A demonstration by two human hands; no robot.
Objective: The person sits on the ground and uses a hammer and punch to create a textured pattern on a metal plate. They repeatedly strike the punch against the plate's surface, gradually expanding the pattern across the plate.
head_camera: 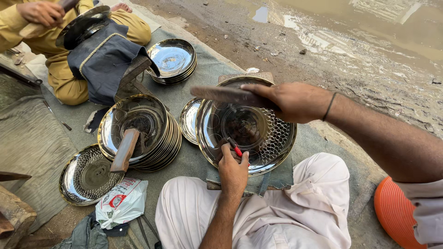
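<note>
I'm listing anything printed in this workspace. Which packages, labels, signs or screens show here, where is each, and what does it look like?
Plastic bag: on the ground at lower left, beside the patterned metal plate and left of the person's knee; crumpled, white, with red and green print.
No signs, screens or other labels show.

Daylight is cast over wet, muddy ground (350, 55) — puddles (392, 23) are seen beyond a grey mat (207, 69) spread outdoors.
</note>
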